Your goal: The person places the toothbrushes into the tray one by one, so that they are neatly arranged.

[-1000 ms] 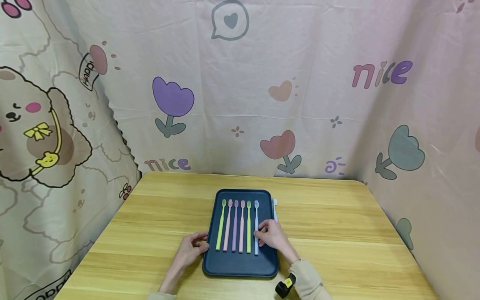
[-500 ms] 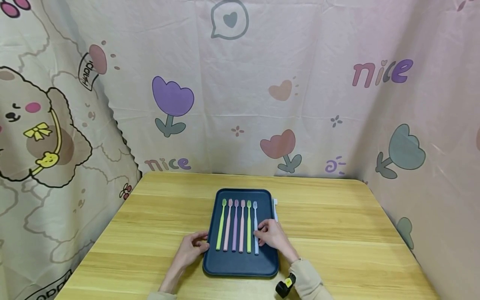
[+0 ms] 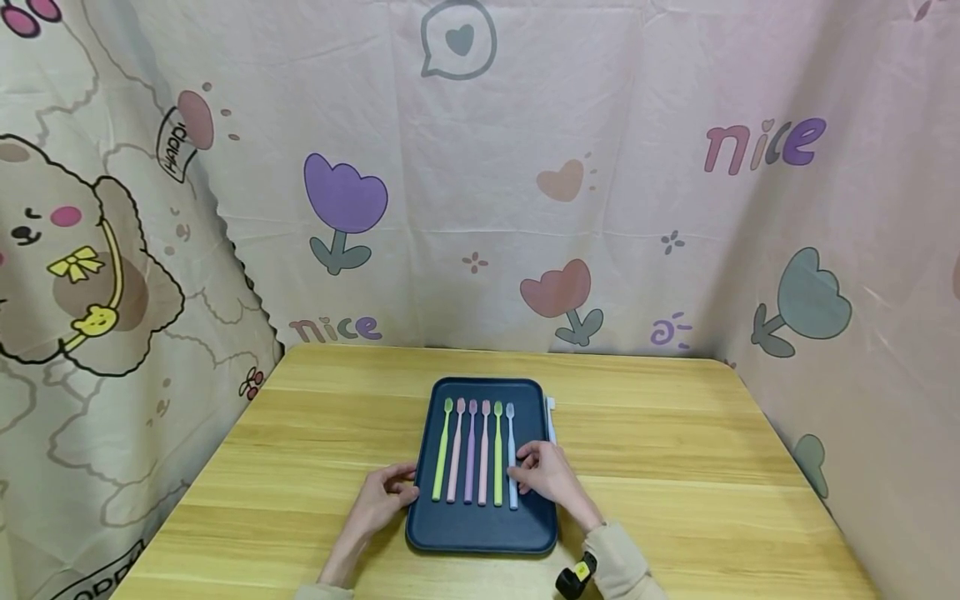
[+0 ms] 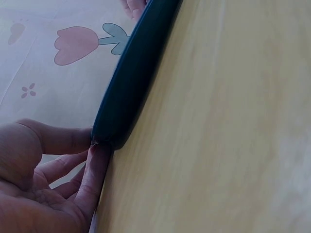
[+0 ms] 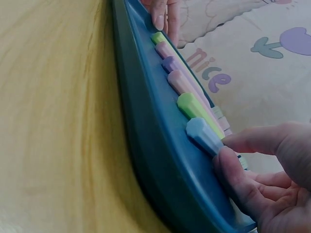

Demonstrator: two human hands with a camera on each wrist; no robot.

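A dark blue tray (image 3: 480, 533) bears several toothbrushes in a row, heads toward the back. From the left they are green (image 3: 441, 458), pink, purple (image 3: 470, 458), pink, green and light blue. My right hand (image 3: 551, 475) pinches the handle of the light blue toothbrush (image 5: 201, 133) between thumb and finger, the brush lying on the tray. At the tray's left rim, my left hand (image 3: 377, 500) holds the edge; the left wrist view has thumb and finger meeting at the tray's corner (image 4: 116, 121). Another pale toothbrush (image 3: 551, 412) shows just outside the tray's right rim, partly hidden by the right hand.
The tray stands on a wooden table (image 3: 675, 458), with bare wood to its left and right. A patterned curtain (image 3: 465, 167) hangs behind and along the sides. A black device (image 3: 576, 577) is strapped at the right wrist.
The head end of the light blue toothbrush has shifted slightly left, toward the green one. My right hand has edged slightly toward me. The left hand and tray look unmoved.
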